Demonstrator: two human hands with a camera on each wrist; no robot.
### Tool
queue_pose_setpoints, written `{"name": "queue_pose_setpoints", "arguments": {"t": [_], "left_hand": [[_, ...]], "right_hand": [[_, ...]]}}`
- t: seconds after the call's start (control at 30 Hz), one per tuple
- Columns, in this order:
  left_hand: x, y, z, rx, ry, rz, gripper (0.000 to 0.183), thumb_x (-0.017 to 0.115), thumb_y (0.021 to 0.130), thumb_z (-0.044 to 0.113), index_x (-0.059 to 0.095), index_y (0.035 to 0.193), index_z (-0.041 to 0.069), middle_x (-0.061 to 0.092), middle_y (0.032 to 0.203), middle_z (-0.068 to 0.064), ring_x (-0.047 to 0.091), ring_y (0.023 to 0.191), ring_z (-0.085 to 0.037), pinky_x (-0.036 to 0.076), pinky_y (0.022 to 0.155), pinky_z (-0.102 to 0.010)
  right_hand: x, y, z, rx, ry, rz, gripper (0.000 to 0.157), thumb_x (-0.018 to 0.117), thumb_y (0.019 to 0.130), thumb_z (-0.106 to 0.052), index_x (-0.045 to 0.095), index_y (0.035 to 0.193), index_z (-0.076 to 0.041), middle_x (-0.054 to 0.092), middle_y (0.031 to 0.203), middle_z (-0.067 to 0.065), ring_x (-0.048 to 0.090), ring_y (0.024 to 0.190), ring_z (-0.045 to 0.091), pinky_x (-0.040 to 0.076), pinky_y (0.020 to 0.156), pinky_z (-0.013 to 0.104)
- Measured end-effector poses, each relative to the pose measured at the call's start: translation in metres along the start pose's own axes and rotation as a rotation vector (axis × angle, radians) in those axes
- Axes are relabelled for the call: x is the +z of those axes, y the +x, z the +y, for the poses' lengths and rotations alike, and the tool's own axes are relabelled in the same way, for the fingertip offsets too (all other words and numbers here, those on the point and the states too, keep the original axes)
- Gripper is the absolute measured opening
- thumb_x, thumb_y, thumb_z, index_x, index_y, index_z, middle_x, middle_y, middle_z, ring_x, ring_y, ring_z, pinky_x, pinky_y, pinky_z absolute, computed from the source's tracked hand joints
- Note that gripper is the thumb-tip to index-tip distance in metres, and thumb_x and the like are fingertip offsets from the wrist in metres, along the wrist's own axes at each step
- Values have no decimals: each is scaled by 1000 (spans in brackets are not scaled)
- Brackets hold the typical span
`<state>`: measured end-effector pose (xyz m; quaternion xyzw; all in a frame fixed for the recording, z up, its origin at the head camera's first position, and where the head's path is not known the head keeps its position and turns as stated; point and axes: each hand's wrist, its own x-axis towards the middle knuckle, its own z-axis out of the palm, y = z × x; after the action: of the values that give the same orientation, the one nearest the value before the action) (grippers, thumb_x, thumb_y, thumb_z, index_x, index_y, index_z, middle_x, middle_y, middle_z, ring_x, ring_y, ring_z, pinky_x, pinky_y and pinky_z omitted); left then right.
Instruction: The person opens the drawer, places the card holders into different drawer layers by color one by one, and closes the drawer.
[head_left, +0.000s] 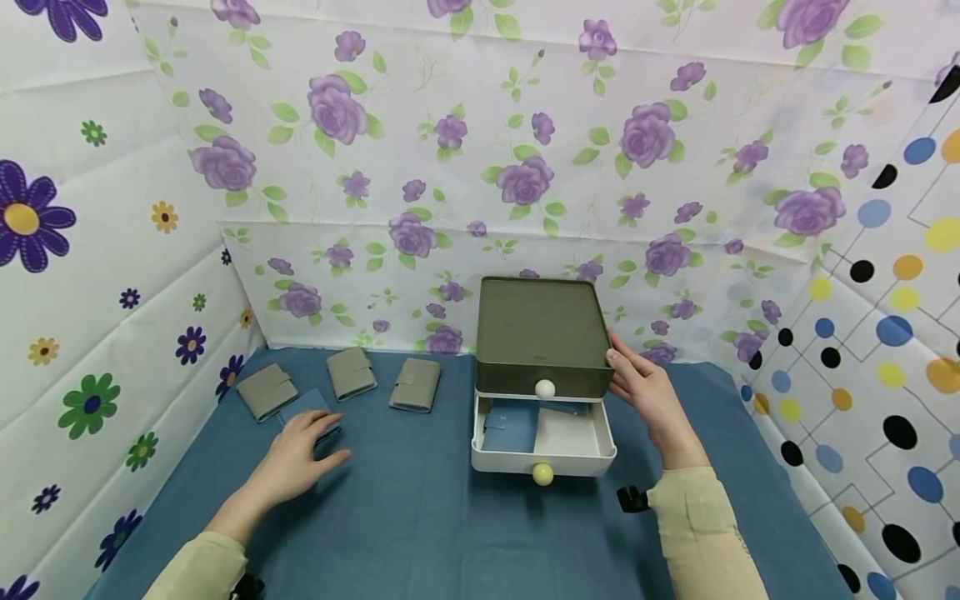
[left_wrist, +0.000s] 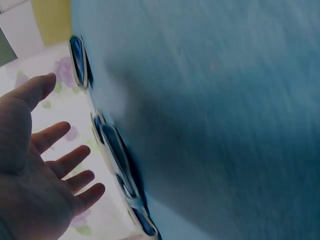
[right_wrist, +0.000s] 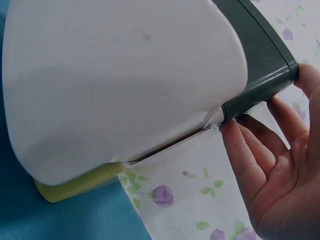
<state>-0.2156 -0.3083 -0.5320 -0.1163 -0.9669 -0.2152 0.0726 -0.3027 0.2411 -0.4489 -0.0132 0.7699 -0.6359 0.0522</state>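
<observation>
My left hand (head_left: 300, 454) hovers with fingers spread at a blue wallet (head_left: 306, 406), partly covering it. In the left wrist view the fingers stay apart around nothing. Three grey wallets with strap tabs, one at far left (head_left: 267, 392), one in the middle (head_left: 351, 373) and one at right (head_left: 416, 385), lie around it. My right hand (head_left: 647, 392) grips the right side of a two-tier drawer box (head_left: 543, 325), thumb at the top edge, fingers along its side. The lower white drawer (head_left: 506, 462) is pulled out, with a blue wallet (head_left: 510, 425) inside; the upper one is closed.
A blue cloth (head_left: 420, 517) covers the table. Behind it hangs a sheet with purple roses (head_left: 337, 108), close to the box's back. Side sheets rise at left (head_left: 90, 333) and right (head_left: 885, 350). The upper drawer has a white knob (head_left: 545, 389), the lower a yellow one (head_left: 543, 474).
</observation>
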Motion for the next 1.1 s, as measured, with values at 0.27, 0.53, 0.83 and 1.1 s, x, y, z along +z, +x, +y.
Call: {"name": "queue_pose_setpoints", "arguments": {"t": [0.27,0.53,0.83,1.1], "left_hand": [[-1,-3,-17,-41,17,-20,71,85,95,33,58,150,-3,51,147,-35,39,139,-62,34,102,-83],[-3,-4,-20,-70,28,-20,73,86,94,35,58,149,-3,48,149,-38,32,142,-65,30,102,-86],[-6,2,-30,-126,27,-28,86,87,91,36,48,154,-7,39,154,-42,21,146,-67,24,104,-88],[-5,11,-38,-183,72,-21,84,91,85,35,54,143,-11,45,148,-41,23,145,-66,23,108,-84]], "right_hand": [[1,1,2,-6,10,-2,65,59,105,-62,40,164,-42,37,170,4,51,147,28,44,116,43],[0,1,2,-1,8,1,67,59,104,-63,39,164,-43,35,171,4,49,148,29,42,118,46],[0,1,2,-2,16,1,66,60,105,-62,39,164,-42,36,170,4,50,147,28,43,117,44],[1,2,2,-7,11,2,66,59,105,-61,39,165,-41,36,171,6,50,147,29,43,117,45]]}}
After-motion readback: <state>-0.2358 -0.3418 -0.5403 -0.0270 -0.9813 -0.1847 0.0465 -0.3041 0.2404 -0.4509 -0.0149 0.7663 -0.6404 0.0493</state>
